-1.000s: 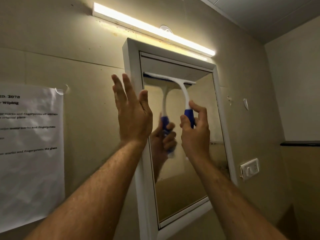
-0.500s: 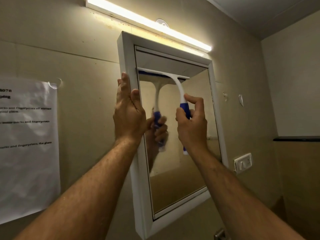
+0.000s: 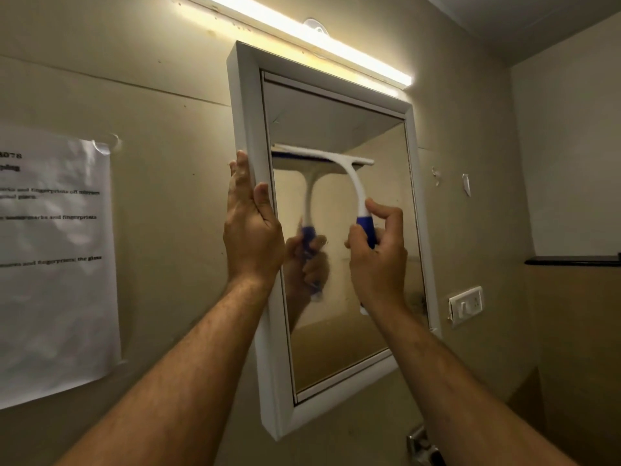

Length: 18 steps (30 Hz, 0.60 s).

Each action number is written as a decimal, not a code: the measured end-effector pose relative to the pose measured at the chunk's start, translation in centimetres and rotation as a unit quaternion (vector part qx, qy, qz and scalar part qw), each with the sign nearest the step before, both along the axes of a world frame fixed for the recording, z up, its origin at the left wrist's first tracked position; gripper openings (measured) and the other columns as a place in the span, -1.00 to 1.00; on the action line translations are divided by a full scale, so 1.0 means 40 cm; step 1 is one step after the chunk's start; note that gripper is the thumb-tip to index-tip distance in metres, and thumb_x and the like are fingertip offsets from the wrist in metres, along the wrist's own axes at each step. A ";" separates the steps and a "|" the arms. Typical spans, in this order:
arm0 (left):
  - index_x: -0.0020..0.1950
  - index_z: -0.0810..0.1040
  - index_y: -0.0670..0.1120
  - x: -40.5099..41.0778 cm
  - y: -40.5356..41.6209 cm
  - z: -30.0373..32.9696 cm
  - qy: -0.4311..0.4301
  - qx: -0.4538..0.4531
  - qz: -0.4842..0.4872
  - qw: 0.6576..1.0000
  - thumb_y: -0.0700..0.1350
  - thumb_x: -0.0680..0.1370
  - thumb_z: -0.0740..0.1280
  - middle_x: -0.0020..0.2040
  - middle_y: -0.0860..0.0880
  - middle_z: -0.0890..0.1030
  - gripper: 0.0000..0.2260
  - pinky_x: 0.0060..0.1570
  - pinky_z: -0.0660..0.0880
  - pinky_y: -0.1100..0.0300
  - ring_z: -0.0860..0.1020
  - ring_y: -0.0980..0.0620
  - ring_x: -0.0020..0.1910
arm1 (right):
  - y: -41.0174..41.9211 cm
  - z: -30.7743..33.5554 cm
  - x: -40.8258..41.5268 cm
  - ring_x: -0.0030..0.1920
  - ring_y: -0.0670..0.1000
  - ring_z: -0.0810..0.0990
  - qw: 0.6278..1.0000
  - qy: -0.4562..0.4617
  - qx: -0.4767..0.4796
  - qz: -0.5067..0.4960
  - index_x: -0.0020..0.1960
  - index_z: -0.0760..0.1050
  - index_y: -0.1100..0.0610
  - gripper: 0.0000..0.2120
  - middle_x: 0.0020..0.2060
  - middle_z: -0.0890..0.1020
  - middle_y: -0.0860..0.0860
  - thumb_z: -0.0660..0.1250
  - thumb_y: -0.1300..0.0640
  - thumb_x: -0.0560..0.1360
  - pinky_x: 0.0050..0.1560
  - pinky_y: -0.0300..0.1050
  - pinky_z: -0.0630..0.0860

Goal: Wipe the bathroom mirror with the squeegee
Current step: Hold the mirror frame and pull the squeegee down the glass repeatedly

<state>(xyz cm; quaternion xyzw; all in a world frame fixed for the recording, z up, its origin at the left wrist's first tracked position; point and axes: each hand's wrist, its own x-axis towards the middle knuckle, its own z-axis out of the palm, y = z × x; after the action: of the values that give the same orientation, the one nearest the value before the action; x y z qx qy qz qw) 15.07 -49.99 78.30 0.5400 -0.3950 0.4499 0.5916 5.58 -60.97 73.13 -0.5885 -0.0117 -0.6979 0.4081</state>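
Note:
A white-framed mirror (image 3: 248,136) hangs on the beige wall. The squeegee (image 3: 353,176) has a white curved neck and a blue grip; its blade lies flat across the upper part of the glass. My right hand (image 3: 378,260) is closed around the blue grip below the blade. My left hand (image 3: 252,230) holds the frame's left edge, with the fingers behind the frame and the thumb on its front. The glass reflects the squeegee and my right hand.
A lit tube light (image 3: 302,35) runs above the mirror. A printed paper sheet (image 3: 57,264) is taped to the wall at left. A white switch plate (image 3: 465,306) sits right of the mirror, a dark ledge (image 3: 571,261) beyond it, and a metal fitting (image 3: 420,442) below.
My left hand went from open beside the mirror to gripping the frame's left edge. The squeegee blade has slid down the glass from near the top.

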 end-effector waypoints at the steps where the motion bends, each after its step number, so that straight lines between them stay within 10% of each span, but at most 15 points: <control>1: 0.57 0.03 0.10 0.001 -0.001 -0.003 -0.002 0.001 0.005 1.000 0.02 0.69 0.00 0.57 0.07 0.12 -0.56 0.26 0.15 0.28 0.21 0.06 0.48 | 0.004 0.021 0.003 -0.19 -0.08 0.63 1.000 0.002 0.000 -0.005 0.30 0.32 -0.07 -0.67 -0.09 0.62 0.06 0.27 0.13 0.57 -0.20 -0.27 0.61; 7: 0.57 0.04 0.10 0.005 -0.004 -0.016 -0.002 -0.003 0.001 1.000 0.01 0.68 0.01 0.56 0.07 0.13 -0.56 0.27 0.22 0.22 0.19 0.11 0.47 | 0.021 -0.009 0.011 -0.17 -0.08 0.63 1.000 0.010 0.012 -0.004 0.28 0.31 -0.10 -0.66 -0.07 0.61 0.02 0.28 0.13 0.57 -0.19 -0.25 0.62; 13: 0.57 0.06 0.07 0.008 -0.006 -0.025 -0.008 -0.012 -0.007 1.000 0.00 0.69 0.02 0.56 0.05 0.15 -0.56 0.31 0.19 0.24 0.19 0.06 0.50 | 0.025 -0.147 0.014 -0.16 -0.16 0.62 1.000 0.002 0.019 -0.004 0.26 0.33 -0.04 -0.66 -0.10 0.53 -0.43 0.30 0.22 0.56 -0.28 -0.25 0.59; 18: 0.57 0.08 0.08 0.002 -0.001 -0.029 -0.007 -0.015 0.006 1.000 0.01 0.69 0.01 0.55 0.04 0.19 -0.57 0.28 0.25 0.23 0.25 0.04 0.47 | 0.025 -0.071 -0.003 -0.24 0.01 0.60 1.000 -0.005 0.012 0.005 0.25 0.34 -0.07 -0.68 -0.21 0.57 0.00 0.28 0.19 0.57 -0.26 -0.09 0.61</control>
<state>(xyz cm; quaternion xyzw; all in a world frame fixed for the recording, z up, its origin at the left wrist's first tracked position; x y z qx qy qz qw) 15.13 -50.02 77.13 0.5304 -0.3885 0.4633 0.5942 5.45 -59.97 70.29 -0.5799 -0.0078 -0.6989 0.4186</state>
